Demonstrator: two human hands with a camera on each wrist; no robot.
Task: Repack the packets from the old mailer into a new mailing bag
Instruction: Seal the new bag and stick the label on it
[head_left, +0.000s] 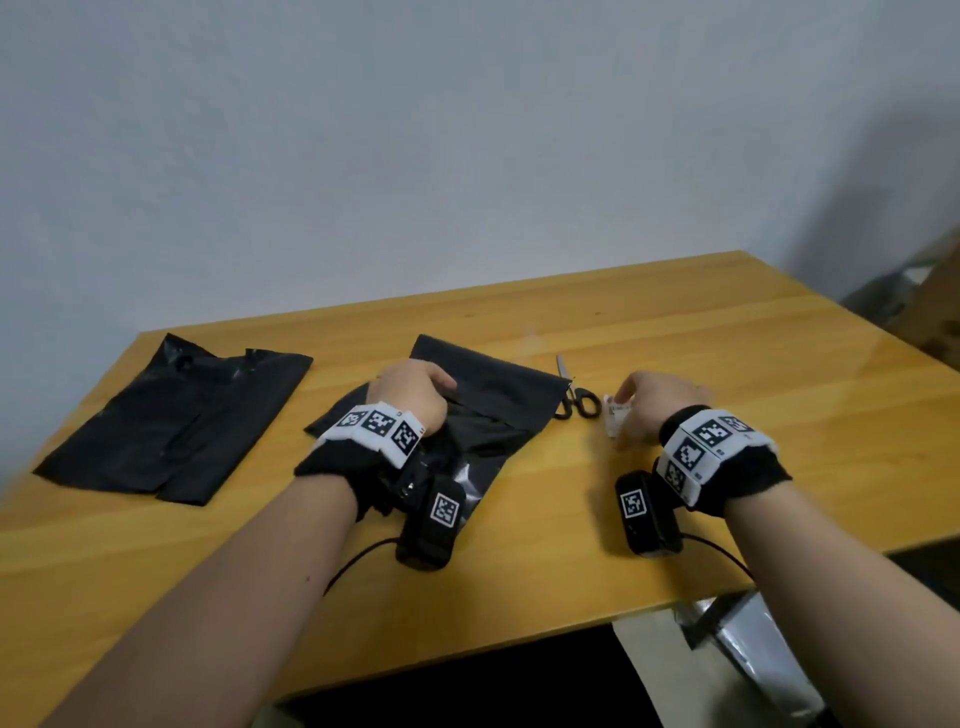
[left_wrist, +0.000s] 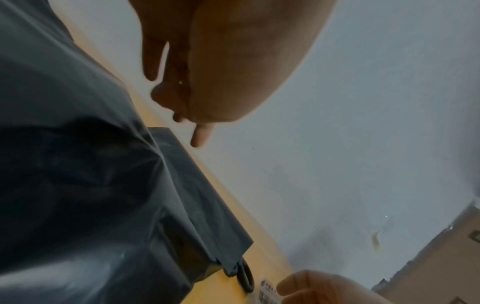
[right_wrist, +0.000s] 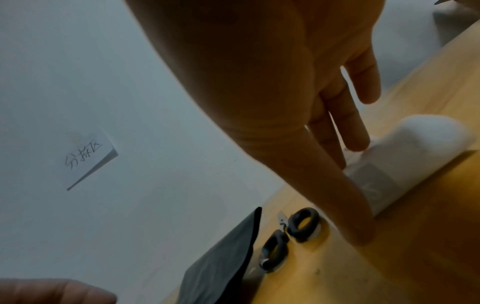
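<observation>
A black mailer lies crumpled at the table's middle; the left wrist view shows it as dark plastic. My left hand rests over its near part, fingers hanging loosely curled with nothing plainly gripped. A small white packet with a printed label lies on the table to the right of the mailer. My right hand holds it between the thumb and the fingers. In the right wrist view the fingers touch the top of the packet and the thumb lies along its near side.
Black-handled scissors lie between the mailer and the packet. A second flat black bag sits at the far left of the wooden table. A handwritten paper note hangs on the wall. The table's front edge is close to my forearms.
</observation>
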